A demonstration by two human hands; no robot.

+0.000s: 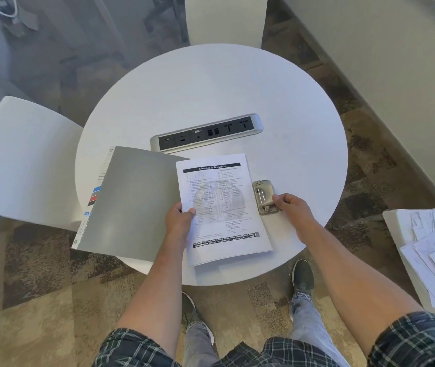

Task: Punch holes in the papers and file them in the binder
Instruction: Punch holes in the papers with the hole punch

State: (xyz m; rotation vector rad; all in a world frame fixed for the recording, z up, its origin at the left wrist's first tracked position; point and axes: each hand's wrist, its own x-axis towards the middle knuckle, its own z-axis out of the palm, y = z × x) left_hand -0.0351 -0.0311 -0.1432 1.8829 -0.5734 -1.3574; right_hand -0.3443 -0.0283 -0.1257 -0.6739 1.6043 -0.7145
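Gripping the papers (221, 205) at their left edge, your left hand (180, 221) pinches them with its fingers. Your right hand (291, 207) holds the hole punch (264, 196) on the bench (211, 88), fingers curled; binder (131, 200) open alongside.

Dark plaid short sleeves (137, 348), faded grey jeans (306, 321), dark sneakers (302, 276).

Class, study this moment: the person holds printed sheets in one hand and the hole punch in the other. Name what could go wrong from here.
1. The left hand pinches the papers only at their left edge, so the sheets might fan out of line and get uneven holes.
2. The papers overhang the near edge of the round table, so they could slide off if let go.
3. The right hand grips the hole punch at one end; it may twist when pressed.
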